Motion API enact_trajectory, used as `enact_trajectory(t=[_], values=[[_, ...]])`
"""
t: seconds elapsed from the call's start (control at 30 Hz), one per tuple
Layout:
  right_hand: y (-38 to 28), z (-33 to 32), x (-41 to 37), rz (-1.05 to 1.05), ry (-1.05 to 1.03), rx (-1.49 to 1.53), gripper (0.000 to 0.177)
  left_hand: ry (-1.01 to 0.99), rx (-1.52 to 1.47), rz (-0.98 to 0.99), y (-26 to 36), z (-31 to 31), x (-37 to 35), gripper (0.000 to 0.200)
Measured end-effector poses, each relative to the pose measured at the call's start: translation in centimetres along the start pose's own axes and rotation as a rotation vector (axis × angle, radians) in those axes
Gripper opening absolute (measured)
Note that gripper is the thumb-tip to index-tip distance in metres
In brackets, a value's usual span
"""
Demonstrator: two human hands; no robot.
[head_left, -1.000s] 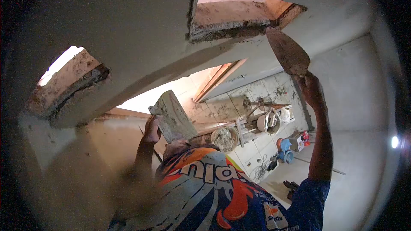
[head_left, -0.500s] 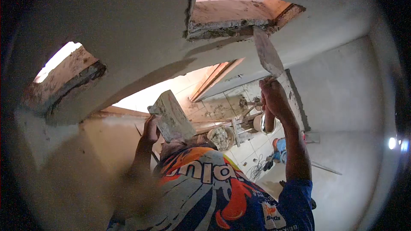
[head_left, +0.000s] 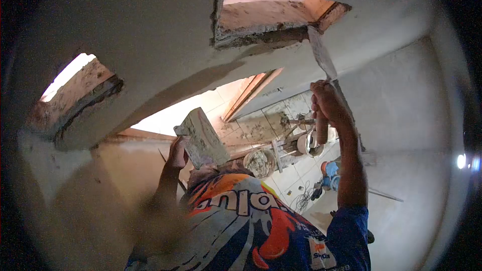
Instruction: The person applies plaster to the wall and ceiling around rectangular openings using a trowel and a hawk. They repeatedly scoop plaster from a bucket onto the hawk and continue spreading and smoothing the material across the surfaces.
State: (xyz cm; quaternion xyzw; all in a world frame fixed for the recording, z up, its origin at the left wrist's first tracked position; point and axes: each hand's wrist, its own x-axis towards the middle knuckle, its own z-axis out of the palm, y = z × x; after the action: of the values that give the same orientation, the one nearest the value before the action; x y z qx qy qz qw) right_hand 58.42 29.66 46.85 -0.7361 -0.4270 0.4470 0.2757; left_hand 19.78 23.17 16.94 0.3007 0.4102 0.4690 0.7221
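Observation:
My right hand (head_left: 329,101) is wrapped round the handle of a trowel (head_left: 321,54), raised high. The trowel's blade is turned nearly edge-on, and its tip meets the lower right edge of a rough wall opening (head_left: 266,34). Low on the left, my left hand (head_left: 177,152) grips a plasterer's hawk (head_left: 202,138), a flat, pale, smeared board held tilted in front of my chest. Its handle is mostly hidden behind the board and fingers. Darker damp plaster (head_left: 201,78) streaks the wall below the opening.
A second opening (head_left: 83,93) lies to the left. Below, a bright doorway (head_left: 175,113) has a wooden frame. On the tiled floor stand a bucket of mortar (head_left: 260,162) and another bucket (head_left: 310,144), with a cable (head_left: 303,199) and blue items (head_left: 330,174) nearby.
My right hand and the trowel have moved slightly right and up along the opening's lower edge, and the blade has turned more edge-on. My left hand and the hawk stay nearly still.

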Motion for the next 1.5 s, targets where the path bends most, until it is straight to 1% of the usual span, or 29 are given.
enact_trajectory(t=[0.03, 0.07, 0.13, 0.17, 0.2, 0.23, 0.27, 0.33, 0.37, 0.43, 0.47, 0.53, 0.63, 0.7, 0.73, 0.83, 0.97, 1.0, 1.07, 1.1, 1.17, 1.2, 1.23, 1.27, 1.3, 1.33, 1.37, 1.43, 1.5], values=[[-0.2, 0.4, -0.3, 0.01, 0.001, 0.035, 0.027, 0.048, -0.334, -0.216, 2.0, 1.9, -0.4, 0.033], [0.5, 0.6, -0.3, -0.054, -0.014, 0.054, 0.027, 0.042, -0.335, -0.215, 2.3, 2.4, -0.3, 0.033], [1.7, 1.4, -0.4, -0.049, -0.05, 0.039, 0.026, -0.008, -0.343, -0.221, 2.5, 2.7, -0.3, 0.033], [2.0, 2.1, -0.6, -0.042, -0.087, 0.027, 0.025, -0.012, -0.341, -0.224, 0.4, 1.3, 0.5, 0.033], [1.6, 3.4, -1.0, -0.001, -0.018, 0.034, 0.025, -0.06, 0.012, 0.012, -3.1, -1.4, 2.0, 0.033], [1.6, 4.0, -1.5, -0.064, 0.012, -0.041, 0.026, -0.109, 0.365, 0.25, -5.0, -2.8, 2.8, 0.033], [1.0, 4.4, -2.1, -0.065, 0.006, -0.052, 0.028, -0.115, 0.368, 0.249, -3.0, -1.0, 2.3, 0.033], [0.5, 4.2, -2.7, -0.071, -0.002, -0.06, 0.03, -0.041, -0.27, -0.202, 3.7, 4.6, 0.5, 0.033], [0.9, 3.3, -2.7, -0.081, 0.017, -0.058, 0.031, -0.037, -0.269, -0.199, 3.1, 3.9, 0.8, 0.033], [1.4, 1.5, -2.4, -0.092, 0.025, -0.059, 0.031, -0.121, 0.042, 0.071, 1.2, 2.1, 1.3, 0.033], [1.6, 0.4, -1.9, -0.108, 0.074, -0.052, 0.032, -0.112, 0.038, 0.073, 2.3, 2.6, 0.9, 0.033], [1.4, -0.9, -1.0, -0.119, 0.119, -0.05, 0.033, 0.013, -0.255, -0.242, 5.3, 4.3, -0.4, 0.034], [0.7, -1.2, -0.1, -0.006, 0.105, 0.038, 0.032, -0.005, -0.336, -0.204, 4.9, 3.8, -0.5, 0.034], [1.3, -0.6, 0.4, 0.025, 0.04, 0.078, 0.03, -0.013, -0.345, -0.203, 4.8, 3.8, -0.6, 0.034], [1.8, -0.8, 0.8, 0.041, -0.047, -0.015, 0.028, -0.025, -0.352, -0.206, 4.8, 3.8, -0.7, 0.033], [0.1, 1.1, -1.0, 0.001, -0.033, 0.123, 0.028, -0.045, -0.361, -0.244, 3.3, 2.7, 0.1, 0.034], [0.1, 2.3, -1.9, -0.019, -0.047, 0.064, 0.028, -0.071, -0.343, -0.184, 4.3, 4.3, 0.4, 0.033], [-0.4, 2.4, -2.9, -0.055, -0.047, -0.063, 0.034, -0.096, -0.257, -0.185, 5.0, 4.6, 0.2, 0.033], [0.2, 2.1, -3.3, -0.091, 0.037, -0.074, 0.035, -0.117, -0.172, -0.179, 5.3, 4.4, 0.5, 0.033], [0.6, 1.7, -3.2, -0.125, 0.118, -0.087, 0.036, -0.109, -0.18, -0.167, 4.6, 3.8, 0.8, 0.032], [1.3, -0.1, -1.7, -0.071, 0.127, -0.153, 0.036, -0.097, -0.187, -0.16, 1.4, 1.1, 1.6, 0.031], [0.3, -0.2, -2.1, -0.09, 0.116, 0.026, 0.035, -0.103, 0.07, 0.019, -1.6, -1.4, 2.6, 0.032], [0.5, -0.4, -1.6, -0.088, 0.116, 0.026, 0.035, -0.11, 0.327, 0.197, -3.1, -2.7, 3.1, 0.033], [1.2, -0.5, -0.8, -0.055, 0.14, 0.025, 0.035, -0.111, 0.326, 0.195, -2.5, -2.4, 2.8, 0.033], [1.5, -0.4, -0.3, -0.024, 0.162, 0.023, 0.035, -0.097, 0.049, 0.014, -1.2, -1.5, 2.2, 0.034], [1.8, -0.1, -0.3, 0.047, 0.097, 0.068, 0.035, -0.081, -0.231, -0.166, 0.1, -0.6, 1.6, 0.035], [1.5, 0.6, -0.7, 0.054, 0.099, 0.066, 0.035, -0.081, -0.234, -0.174, 1.1, 0.2, 0.8, 0.035], [0.6, 2.1, -1.9, -0.077, -0.027, 0.059, 0.034, -0.109, -0.335, -0.152, 2.6, 1.6, -0.1, 0.035], [0.5, 2.2, -2.1, -0.048, -0.019, 0.056, 0.028, -0.062, -0.342, -0.231, 0.4, 0.1, 1.4, 0.034]])
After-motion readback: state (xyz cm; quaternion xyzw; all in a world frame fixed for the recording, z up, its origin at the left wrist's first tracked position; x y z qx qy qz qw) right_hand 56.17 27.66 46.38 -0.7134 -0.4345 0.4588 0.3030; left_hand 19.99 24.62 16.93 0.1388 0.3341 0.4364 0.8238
